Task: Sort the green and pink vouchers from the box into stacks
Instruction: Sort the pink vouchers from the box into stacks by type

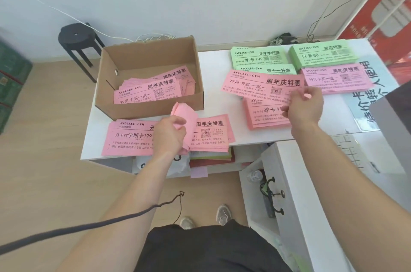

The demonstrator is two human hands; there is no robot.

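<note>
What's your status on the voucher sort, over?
Left hand grips pink bundle. Right hand pinches single pink voucher above sorted stacks. Box holds more pink vouchers. Nothing blocking.

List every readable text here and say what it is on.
"周年庆特惠", "99月卡买一送一": lifted pink voucher
"开学季特惠", "季卡 199": rear left green stack
"新店特惠", "月卡 88": rear right green stack
"双十一特惠": middle green stack
"月卡99学期卡199": near left pink stack
"AVOCADO·GYM": top box voucher
Smaller lines: too small to read.

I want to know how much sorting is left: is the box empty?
Not empty. A loose pile of pink vouchers lies on the floor of the box; no green ones show inside.
</note>
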